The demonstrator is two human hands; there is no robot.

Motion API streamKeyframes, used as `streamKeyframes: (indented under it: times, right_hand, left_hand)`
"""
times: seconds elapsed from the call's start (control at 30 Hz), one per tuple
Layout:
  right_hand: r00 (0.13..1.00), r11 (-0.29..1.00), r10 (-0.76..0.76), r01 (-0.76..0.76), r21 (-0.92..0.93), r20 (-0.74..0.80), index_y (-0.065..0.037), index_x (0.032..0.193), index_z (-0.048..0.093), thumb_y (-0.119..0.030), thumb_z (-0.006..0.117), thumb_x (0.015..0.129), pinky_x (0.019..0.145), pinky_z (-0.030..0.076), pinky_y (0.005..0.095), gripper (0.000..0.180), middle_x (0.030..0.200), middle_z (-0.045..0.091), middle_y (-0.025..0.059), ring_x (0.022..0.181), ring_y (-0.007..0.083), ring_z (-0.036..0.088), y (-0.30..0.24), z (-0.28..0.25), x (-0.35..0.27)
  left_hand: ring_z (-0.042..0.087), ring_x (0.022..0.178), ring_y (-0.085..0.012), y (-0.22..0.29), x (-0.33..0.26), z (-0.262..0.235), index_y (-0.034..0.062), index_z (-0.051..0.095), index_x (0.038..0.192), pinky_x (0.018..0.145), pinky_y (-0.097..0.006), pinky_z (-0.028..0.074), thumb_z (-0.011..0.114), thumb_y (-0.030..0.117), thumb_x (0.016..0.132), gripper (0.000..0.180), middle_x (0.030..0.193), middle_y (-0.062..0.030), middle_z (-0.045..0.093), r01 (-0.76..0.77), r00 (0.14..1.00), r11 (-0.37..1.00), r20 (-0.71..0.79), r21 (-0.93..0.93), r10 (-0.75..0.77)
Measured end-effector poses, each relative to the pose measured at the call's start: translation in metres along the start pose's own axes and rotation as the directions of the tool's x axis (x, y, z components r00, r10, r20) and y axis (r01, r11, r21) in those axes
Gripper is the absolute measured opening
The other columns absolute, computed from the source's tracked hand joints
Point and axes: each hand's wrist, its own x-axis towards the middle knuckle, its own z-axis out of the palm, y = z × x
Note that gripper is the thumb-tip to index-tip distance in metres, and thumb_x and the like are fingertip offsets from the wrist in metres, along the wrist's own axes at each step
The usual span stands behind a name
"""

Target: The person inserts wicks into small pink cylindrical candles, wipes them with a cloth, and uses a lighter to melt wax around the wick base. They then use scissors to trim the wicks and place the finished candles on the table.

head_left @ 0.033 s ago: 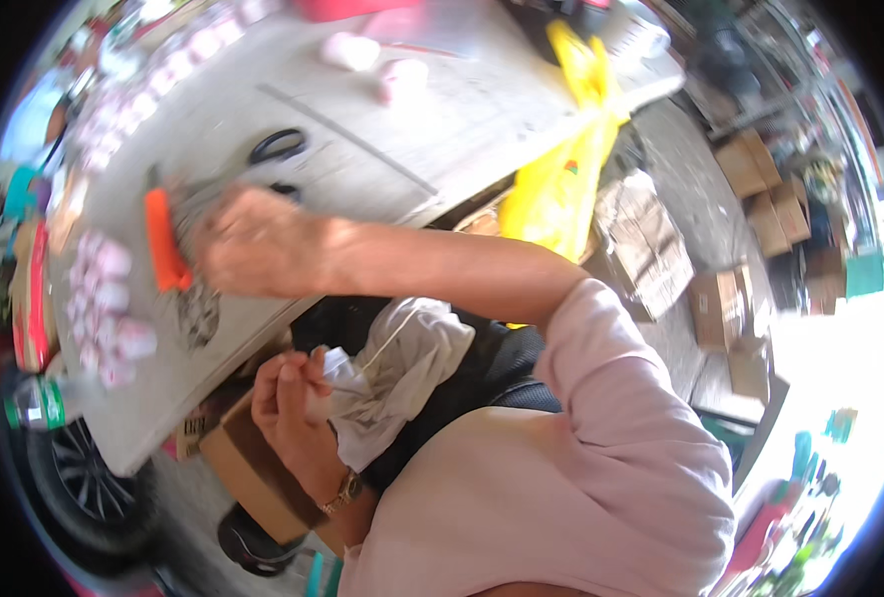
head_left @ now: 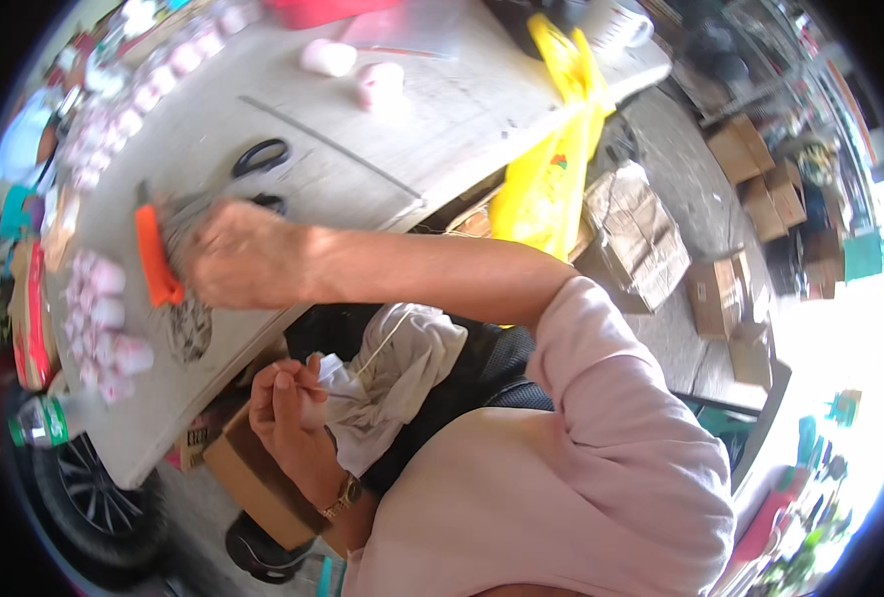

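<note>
My left hand [head_left: 293, 408], with a gold watch at the wrist, is closed in a pinch in front of my lap. It holds a small white piece [head_left: 331, 368], partly hidden by the fingers; its kind is unclear. A pale cord [head_left: 384, 343] runs beside it over a whitish cloth [head_left: 417, 358] on my lap. My right hand [head_left: 248, 257] reaches across to the table, blurred, its fingers hidden beneath it. Next to it lie an orange-handled tool [head_left: 156, 257], black-handled scissors [head_left: 261, 157] and a crumpled grey bundle [head_left: 190, 328].
Small pink-and-white rolls [head_left: 104, 318] are clustered along the left of the table [head_left: 342, 129]. A yellow plastic bag [head_left: 547, 189] hangs at its right edge. Cardboard boxes [head_left: 636, 239] stand on the floor at right, another box [head_left: 263, 478] below the table. A wheel [head_left: 99, 488] is at lower left.
The whole view has shifted slightly, the table's things sitting a little further left. Both hands keep about the same pose.
</note>
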Motion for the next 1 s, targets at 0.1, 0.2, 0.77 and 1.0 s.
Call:
streamKeyframes:
  times: [0.1,0.2,0.77,1.0]
  right_hand:
    - [1.000,0.993,0.010,-0.009,0.119,-0.002,-0.011,0.062,0.065,-0.013,0.063,0.065,0.045,0.043,0.0293,0.004,0.061,0.054,-0.0011,0.056,0.0154,0.053,-0.002,-0.007,0.002]
    - [1.000,0.972,0.021,-0.020,0.234,-0.002,-0.009,0.065,0.067,-0.013,0.062,0.067,0.048,0.045,0.0296,0.007,0.065,0.056,-0.0002,0.058,0.0161,0.053,-0.007,-0.012,0.000]
    - [0.979,0.965,-0.001,0.055,0.256,-0.206,-0.009,0.077,0.067,-0.028,0.063,0.067,0.072,0.046,0.0273,0.022,0.081,0.057,0.0001,0.089,0.0169,0.055,-0.025,-0.030,-0.053]
    - [0.964,0.990,0.142,-0.141,0.019,-0.226,-0.003,0.086,0.058,-0.007,0.062,0.070,0.063,0.051,0.0316,0.018,0.082,0.057,0.0060,0.075,0.0208,0.060,0.011,-0.069,-0.105]
  left_hand:
    - [0.049,0.061,-0.0118,0.000,-0.001,0.003,0.0001,0.061,0.092,0.094,-0.040,0.049,0.056,0.011,0.093,0.012,0.073,-0.0058,0.056,0.033,0.999,0.999,-0.012,-0.004,-0.033]
    - [0.048,0.061,-0.0118,-0.002,0.002,0.004,0.0001,0.061,0.092,0.094,-0.041,0.049,0.056,0.010,0.092,0.011,0.073,-0.0060,0.057,0.028,0.997,0.999,-0.066,0.036,-0.025]
    - [0.051,0.063,-0.0090,-0.014,0.002,0.009,0.0006,0.062,0.091,0.057,-0.021,0.039,0.060,0.015,0.092,0.015,0.076,-0.0045,0.061,0.067,0.991,0.997,-0.122,0.043,-0.062]
    - [0.053,0.063,-0.0103,-0.018,0.003,-0.005,-0.0008,0.063,0.093,0.074,-0.026,0.052,0.059,0.010,0.092,0.012,0.077,-0.0059,0.061,0.078,0.996,0.997,-0.040,-0.027,-0.079]
